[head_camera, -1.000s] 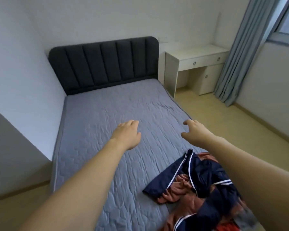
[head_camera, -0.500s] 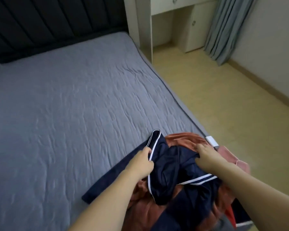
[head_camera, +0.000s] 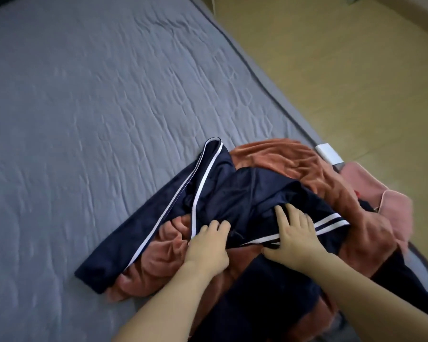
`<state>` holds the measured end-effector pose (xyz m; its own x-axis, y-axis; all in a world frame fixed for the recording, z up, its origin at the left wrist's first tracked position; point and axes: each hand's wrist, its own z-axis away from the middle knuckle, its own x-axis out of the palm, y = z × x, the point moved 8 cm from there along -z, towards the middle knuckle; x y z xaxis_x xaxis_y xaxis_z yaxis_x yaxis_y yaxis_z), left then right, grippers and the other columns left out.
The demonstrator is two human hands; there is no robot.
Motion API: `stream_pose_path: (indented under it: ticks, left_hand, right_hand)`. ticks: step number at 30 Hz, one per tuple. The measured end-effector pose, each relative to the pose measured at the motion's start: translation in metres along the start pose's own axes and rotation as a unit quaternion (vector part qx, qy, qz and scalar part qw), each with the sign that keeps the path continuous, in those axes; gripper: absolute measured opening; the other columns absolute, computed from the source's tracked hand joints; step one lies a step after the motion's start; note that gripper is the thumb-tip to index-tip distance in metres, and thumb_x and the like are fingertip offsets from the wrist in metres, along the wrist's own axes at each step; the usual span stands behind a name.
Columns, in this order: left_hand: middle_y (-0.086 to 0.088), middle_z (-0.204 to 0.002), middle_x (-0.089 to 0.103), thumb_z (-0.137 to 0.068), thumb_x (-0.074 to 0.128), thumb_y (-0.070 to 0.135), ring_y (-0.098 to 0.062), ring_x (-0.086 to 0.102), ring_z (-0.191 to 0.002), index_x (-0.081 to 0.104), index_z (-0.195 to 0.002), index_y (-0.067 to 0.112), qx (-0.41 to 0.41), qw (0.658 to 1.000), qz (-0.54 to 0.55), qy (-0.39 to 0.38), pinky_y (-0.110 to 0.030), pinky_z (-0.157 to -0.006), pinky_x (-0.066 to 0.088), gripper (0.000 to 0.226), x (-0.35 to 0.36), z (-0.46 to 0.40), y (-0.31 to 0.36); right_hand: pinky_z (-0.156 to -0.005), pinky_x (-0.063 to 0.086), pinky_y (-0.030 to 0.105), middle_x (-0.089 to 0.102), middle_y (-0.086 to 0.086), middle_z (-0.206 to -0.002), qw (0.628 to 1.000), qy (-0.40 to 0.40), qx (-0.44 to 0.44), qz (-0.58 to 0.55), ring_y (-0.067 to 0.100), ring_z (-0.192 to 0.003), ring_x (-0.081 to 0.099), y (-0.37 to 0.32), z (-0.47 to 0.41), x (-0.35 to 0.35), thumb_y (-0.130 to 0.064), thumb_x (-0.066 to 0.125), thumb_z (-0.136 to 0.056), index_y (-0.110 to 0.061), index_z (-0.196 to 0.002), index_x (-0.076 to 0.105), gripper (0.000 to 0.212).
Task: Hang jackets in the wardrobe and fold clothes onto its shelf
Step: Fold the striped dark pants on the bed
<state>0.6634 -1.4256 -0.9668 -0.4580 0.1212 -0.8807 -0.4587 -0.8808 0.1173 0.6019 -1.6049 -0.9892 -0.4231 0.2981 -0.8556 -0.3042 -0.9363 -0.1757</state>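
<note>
Since half a second ago both hands slid lower on the navy jacket [head_camera: 232, 193]: left hand [head_camera: 208, 245] and right hand [head_camera: 295, 239] grip its cloth, atop the rust garment [head_camera: 294, 159] at the bed [head_camera: 97, 107] corner; nothing hung or folded yet.

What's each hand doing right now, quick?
Left hand: gripping the navy garment.
Right hand: on the same navy garment, fingers spread; a firm grip cannot be told.
</note>
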Motion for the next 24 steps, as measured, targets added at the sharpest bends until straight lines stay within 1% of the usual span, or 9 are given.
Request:
stream_pose_path:
  ticks: [2,5,9,12,15,17,19,21,24]
  left_hand:
    - [0.004,-0.094,0.056,-0.077,0.052,0.018,-0.027,0.058,-0.093,0.037,-0.107,0.037,-0.06,0.989,0.131,0.036,-0.035,-0.071,0.039,0.038,-0.044,0.008,-0.025]
    - [0.008,-0.079,0.062,-0.072,0.05,0.024,-0.013,0.059,-0.075,0.043,-0.095,0.043,-0.091,0.933,0.337,0.084,-0.037,-0.069,0.048,0.031,-0.128,0.036,-0.054]
    - [0.011,-0.074,0.064,-0.065,0.048,0.023,-0.01,0.059,-0.072,0.055,-0.085,0.029,-0.052,0.908,0.404,0.1,-0.021,-0.066,0.045,0.022,-0.238,0.091,-0.078]
    - [0.003,-0.069,0.062,-0.069,0.052,0.011,-0.019,0.056,-0.068,0.059,-0.083,0.017,-0.07,0.871,0.468,0.132,-0.025,-0.062,0.046,0.017,-0.316,0.148,-0.12]
    - [0.003,-0.067,0.059,-0.073,0.053,0.002,-0.015,0.054,-0.061,0.06,-0.083,0.016,-0.13,0.821,0.527,0.176,-0.02,-0.051,0.042,0.019,-0.388,0.219,-0.184]
    - [0.002,-0.067,0.06,-0.071,0.054,0.006,-0.013,0.054,-0.055,0.06,-0.084,0.017,-0.156,0.808,0.54,0.178,-0.02,-0.046,0.04,0.018,-0.431,0.274,-0.231]
    - [0.002,-0.07,0.06,-0.066,0.059,0.016,-0.012,0.054,-0.053,0.058,-0.088,0.019,-0.165,0.823,0.519,0.161,-0.019,-0.044,0.04,0.022,-0.473,0.333,-0.276]
    - [0.002,-0.082,0.064,-0.065,0.072,0.033,-0.009,0.061,-0.059,0.055,-0.099,0.027,-0.155,0.865,0.461,0.125,-0.021,-0.05,0.048,0.038,-0.513,0.399,-0.318]
    - [0.012,-0.105,0.06,-0.04,0.083,0.072,-0.011,0.066,-0.087,0.039,-0.109,0.048,-0.14,0.954,0.263,0.036,-0.04,-0.079,0.057,0.085,-0.561,0.502,-0.375]
  right_hand:
    - [-0.115,-0.004,0.05,-0.004,0.008,-0.157,1.0,0.009,-0.009,0.012,0.029,-0.145,0.0,-0.013,0.011,-0.008,-0.081,0.048,-0.067,-0.019,-0.152,-0.003,0.116]
    - [-0.116,-0.005,0.049,-0.001,0.007,-0.158,0.999,0.025,-0.034,-0.009,0.028,-0.145,0.001,-0.057,0.024,-0.037,-0.081,0.049,-0.067,-0.02,-0.153,-0.003,0.117]
    - [-0.117,0.01,0.044,0.023,0.008,-0.153,0.993,0.074,-0.07,-0.06,0.027,-0.14,0.023,-0.149,0.045,-0.107,-0.075,0.055,-0.068,-0.017,-0.149,0.022,0.105]
    - [-0.099,0.035,0.042,0.051,0.009,-0.125,0.983,0.15,-0.072,-0.083,0.032,-0.116,0.049,-0.222,0.071,-0.185,-0.05,0.064,-0.072,-0.013,-0.128,0.048,0.07]
    - [-0.071,0.033,0.037,0.058,0.004,-0.107,0.981,0.149,-0.092,-0.084,0.031,-0.098,0.057,-0.307,0.109,-0.249,-0.029,0.053,-0.081,-0.018,-0.103,0.047,0.026]
    - [-0.061,0.032,0.035,0.061,0.005,-0.096,0.969,0.149,-0.117,-0.157,0.032,-0.088,0.059,-0.366,0.138,-0.284,-0.02,0.049,-0.084,-0.017,-0.09,0.044,0.008]
    - [-0.06,0.041,0.035,0.064,0.006,-0.086,0.938,0.119,-0.13,-0.3,0.03,-0.081,0.061,-0.421,0.169,-0.319,-0.01,0.047,-0.085,-0.014,-0.088,0.054,0.008]
    - [-0.057,0.041,0.03,0.062,0.001,-0.069,0.878,0.088,-0.138,-0.449,0.02,-0.069,0.057,-0.474,0.209,-0.365,-0.004,0.047,-0.087,-0.015,-0.074,0.057,0.019]
    - [-0.052,0.03,0.027,0.048,-0.007,-0.048,0.835,0.094,-0.154,-0.52,0.015,-0.054,0.042,-0.546,0.267,-0.447,-0.001,0.045,-0.089,-0.015,-0.058,0.046,0.034]
